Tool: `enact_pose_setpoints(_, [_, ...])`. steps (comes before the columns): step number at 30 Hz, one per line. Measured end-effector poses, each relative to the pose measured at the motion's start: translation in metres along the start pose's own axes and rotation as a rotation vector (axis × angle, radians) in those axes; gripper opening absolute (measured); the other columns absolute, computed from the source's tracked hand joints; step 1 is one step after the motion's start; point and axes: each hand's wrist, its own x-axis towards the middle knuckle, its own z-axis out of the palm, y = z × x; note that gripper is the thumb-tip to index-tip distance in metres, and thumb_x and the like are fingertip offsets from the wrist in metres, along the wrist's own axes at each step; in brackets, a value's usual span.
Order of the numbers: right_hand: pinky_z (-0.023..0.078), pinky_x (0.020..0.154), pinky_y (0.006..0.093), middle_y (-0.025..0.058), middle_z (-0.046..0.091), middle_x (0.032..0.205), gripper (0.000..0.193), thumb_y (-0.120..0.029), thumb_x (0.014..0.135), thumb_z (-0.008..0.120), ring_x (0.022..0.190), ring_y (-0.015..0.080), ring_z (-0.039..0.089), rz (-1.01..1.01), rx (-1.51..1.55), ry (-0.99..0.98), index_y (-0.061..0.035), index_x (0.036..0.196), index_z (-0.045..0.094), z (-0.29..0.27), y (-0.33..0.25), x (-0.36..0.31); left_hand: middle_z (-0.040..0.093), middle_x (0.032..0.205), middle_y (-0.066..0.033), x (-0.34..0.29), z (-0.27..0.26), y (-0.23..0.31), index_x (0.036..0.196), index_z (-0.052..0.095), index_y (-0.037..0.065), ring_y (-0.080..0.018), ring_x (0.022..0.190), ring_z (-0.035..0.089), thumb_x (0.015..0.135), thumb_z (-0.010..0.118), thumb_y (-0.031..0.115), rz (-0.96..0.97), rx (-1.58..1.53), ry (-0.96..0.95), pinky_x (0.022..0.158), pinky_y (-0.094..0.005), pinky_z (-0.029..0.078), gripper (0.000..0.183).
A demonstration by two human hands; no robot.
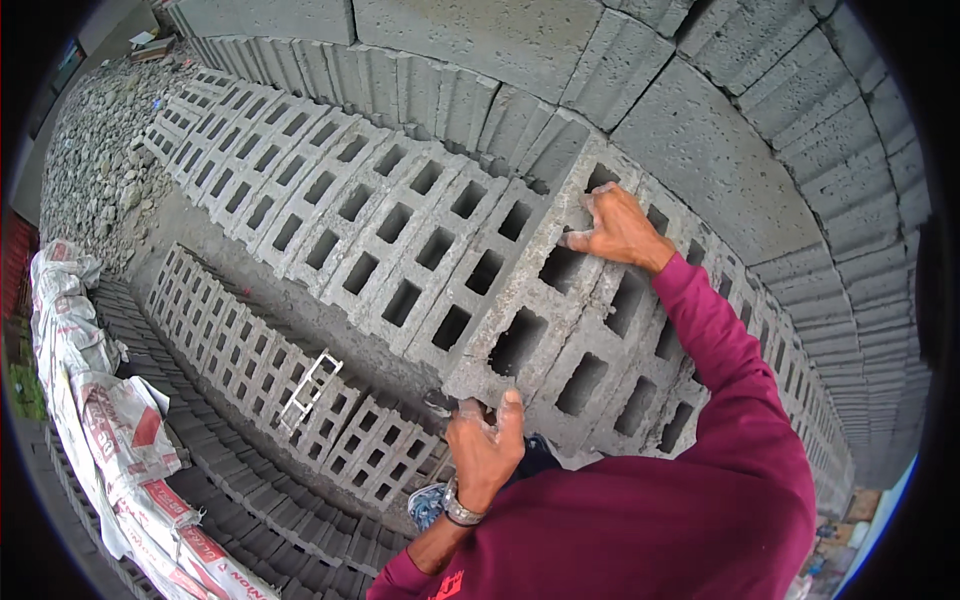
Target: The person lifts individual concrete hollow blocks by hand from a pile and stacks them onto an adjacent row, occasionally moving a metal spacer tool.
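A grey hollow concrete block point(541, 300) lies at the near end of a long row, with its large openings facing up. My right hand point(625, 232) grips it near the far end, fingers curled at one of its hollows. At the block's near end is my left hand point(484, 447), thumb up and fingers bent against the lower corner; the block partly hides those fingertips. A metal watch point(458, 505) is on my left wrist. To the right of the block, more hollow blocks point(607, 345) stand close together.
A lower row of blocks point(400, 165) runs away to the far left. Tall stacked block walls point(700, 150) rise behind and right. A white frame point(311, 391) lies on small blocks at left. White sacks point(110, 410) cover another stack; gravel point(95, 190) is piled beyond.
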Motion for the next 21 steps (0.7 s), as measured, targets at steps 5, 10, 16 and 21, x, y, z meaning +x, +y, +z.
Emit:
enact_pose_setpoints(5, [0.046,0.087,0.0473,0.0254,0.063,0.076,0.064,-0.051,0.074,0.075,0.088,0.0401,0.057,-0.061,-0.05,-0.004,0.0113,0.082,0.064,0.001,-0.001,0.0,0.049,0.057,-0.0248,0.002,-0.018,-0.009,0.067,0.047,-0.003,-0.0361,0.053,0.055,0.091,0.065,0.033,0.004,-0.143,-0.154,0.052,-0.048,0.036,0.047])
enact_pose_setpoints(10, [0.045,0.096,0.0476,0.0194,0.069,0.088,0.057,-0.046,0.087,0.069,0.092,0.0328,0.067,-0.187,-0.5,0.136,0.0091,0.103,0.068,-0.056,-0.042,-0.014,0.065,0.124,-0.0202,-0.013,-0.05,-0.076,0.142,0.046,-0.003,-0.0292,0.113,0.064,0.104,0.049,0.033,-0.201,-0.75,-0.193,0.093,-0.0353,0.051,0.052])
enact_pose_setpoints(16, [0.049,0.085,0.0346,0.0141,0.073,0.101,0.031,-0.026,0.088,0.072,0.094,0.0256,0.07,-0.113,0.358,0.249,0.0003,0.104,0.071,-0.026,-0.273,-0.086,0.071,0.082,-0.0106,-0.157,-0.075,-0.384,0.111,0.067,-0.005,-0.0151,0.073,0.063,0.099,0.057,0.028,-0.535,-0.286,0.499,0.067,-0.0341,0.049,0.037])
enact_pose_setpoints(21, [0.05,0.085,0.0403,0.0204,0.072,0.093,0.029,-0.026,0.087,0.071,0.088,0.0302,0.07,-0.364,0.563,-0.471,-0.0011,0.103,0.073,0.208,-0.386,-0.162,0.072,0.09,-0.0226,-0.324,-0.1,-0.593,0.105,0.07,-0.001,-0.034,0.084,0.07,0.091,0.062,0.035,-1.002,0.02,0.535,0.076,-0.0425,0.052,0.04])
